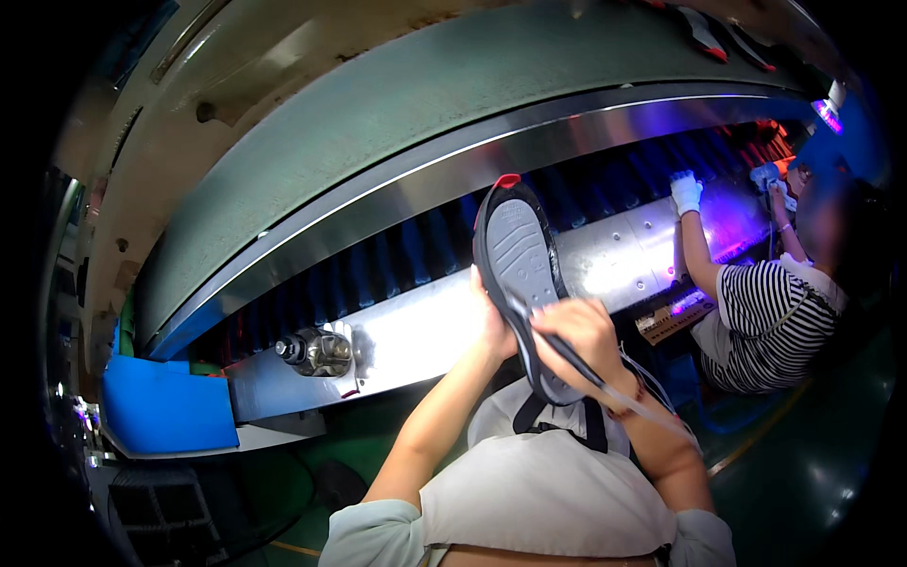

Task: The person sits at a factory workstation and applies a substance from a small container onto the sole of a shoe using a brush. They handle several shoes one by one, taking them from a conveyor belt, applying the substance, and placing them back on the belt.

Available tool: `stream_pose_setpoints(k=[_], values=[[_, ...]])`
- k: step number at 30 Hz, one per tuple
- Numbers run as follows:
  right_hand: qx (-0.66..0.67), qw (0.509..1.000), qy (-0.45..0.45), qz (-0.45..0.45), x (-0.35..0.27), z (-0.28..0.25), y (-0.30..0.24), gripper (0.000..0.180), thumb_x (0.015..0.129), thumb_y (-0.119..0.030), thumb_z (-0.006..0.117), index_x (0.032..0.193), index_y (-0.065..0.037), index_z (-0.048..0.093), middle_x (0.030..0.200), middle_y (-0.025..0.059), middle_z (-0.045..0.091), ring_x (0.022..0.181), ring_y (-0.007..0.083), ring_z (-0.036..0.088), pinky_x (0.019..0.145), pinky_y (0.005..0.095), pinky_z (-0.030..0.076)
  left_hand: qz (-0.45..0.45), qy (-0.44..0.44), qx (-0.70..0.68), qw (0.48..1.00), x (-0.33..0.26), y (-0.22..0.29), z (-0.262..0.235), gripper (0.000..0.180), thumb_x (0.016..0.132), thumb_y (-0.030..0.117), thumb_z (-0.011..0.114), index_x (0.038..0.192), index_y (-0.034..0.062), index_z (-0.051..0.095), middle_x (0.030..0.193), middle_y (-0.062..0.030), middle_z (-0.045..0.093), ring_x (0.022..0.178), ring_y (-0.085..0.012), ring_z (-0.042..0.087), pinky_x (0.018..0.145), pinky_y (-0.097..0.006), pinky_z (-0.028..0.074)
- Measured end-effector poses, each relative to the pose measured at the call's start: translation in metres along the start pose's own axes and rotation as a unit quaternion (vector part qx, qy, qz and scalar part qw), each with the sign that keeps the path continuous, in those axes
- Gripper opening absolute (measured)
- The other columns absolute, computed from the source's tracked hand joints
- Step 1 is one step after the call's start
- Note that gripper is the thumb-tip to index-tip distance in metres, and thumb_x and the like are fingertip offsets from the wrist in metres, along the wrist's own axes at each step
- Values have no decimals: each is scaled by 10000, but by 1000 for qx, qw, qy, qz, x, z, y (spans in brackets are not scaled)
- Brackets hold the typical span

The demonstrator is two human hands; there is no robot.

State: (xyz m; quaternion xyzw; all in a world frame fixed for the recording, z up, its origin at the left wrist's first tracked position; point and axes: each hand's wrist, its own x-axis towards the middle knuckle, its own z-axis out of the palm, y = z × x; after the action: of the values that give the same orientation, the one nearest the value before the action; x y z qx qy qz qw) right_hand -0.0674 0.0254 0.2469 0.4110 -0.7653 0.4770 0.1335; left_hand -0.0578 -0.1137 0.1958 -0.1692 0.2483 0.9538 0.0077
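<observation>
At frame centre, a grey rubber shoe sole with black rim and red toe tab point(518, 274), tread facing up, toe toward the top. Left hand point(491, 326) clamped on its left edge from behind; right hand point(578, 333) closed around a thin dark brush-like tool point(605, 378), tip touching the sole's rim. Behind, a long shiny metal conveyor housing point(425, 331), purple-lit toward the right. At lower left, a blue box point(165, 406). At right, a person in a striped shirt point(770, 321), white-gloved hand point(686, 192) raised.
</observation>
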Motion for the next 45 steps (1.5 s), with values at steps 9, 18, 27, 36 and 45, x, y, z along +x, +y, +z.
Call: stream_pose_setpoints(k=[9,18,27,36,45], values=[[223,955,88,172,46,-41,16,134,734,-12,589,857,33,616,814,69,624,705,85,568,647,200,454,-107,-217,-134,961,-28,-4,25,797,751,702,218,1249,97,367,1181,-117,466,1003,-256,507,872,-412,406],[350,909,25,226,36,-51,-11,142,667,-36,646,801,11,634,810,97,627,793,163,587,750,277,443,-75,-239,-140,958,-27,3,7,820,735,719,245,1238,83,363,1177,-112,458,1047,-257,471,882,-392,398],[423,877,-35,227,14,-58,-7,170,695,-1,605,863,26,605,860,110,611,810,163,572,735,275,447,40,-59,86,994,-39,3,33,823,729,718,279,1257,92,352,1205,-106,446,1072,-268,441,926,-400,343],[379,913,-29,148,-15,-60,1,191,672,-36,655,861,-21,635,828,91,616,787,162,558,700,242,427,127,-92,112,981,-35,4,38,772,781,674,221,1259,79,342,1235,-92,416,1084,-243,434,945,-366,314],[301,943,-50,136,-18,-65,-2,185,647,3,654,827,-38,646,835,78,624,708,118,525,693,236,399,137,-211,60,966,-27,19,54,913,704,750,181,1274,43,277,1141,-264,438,989,-374,491,842,-470,407]])
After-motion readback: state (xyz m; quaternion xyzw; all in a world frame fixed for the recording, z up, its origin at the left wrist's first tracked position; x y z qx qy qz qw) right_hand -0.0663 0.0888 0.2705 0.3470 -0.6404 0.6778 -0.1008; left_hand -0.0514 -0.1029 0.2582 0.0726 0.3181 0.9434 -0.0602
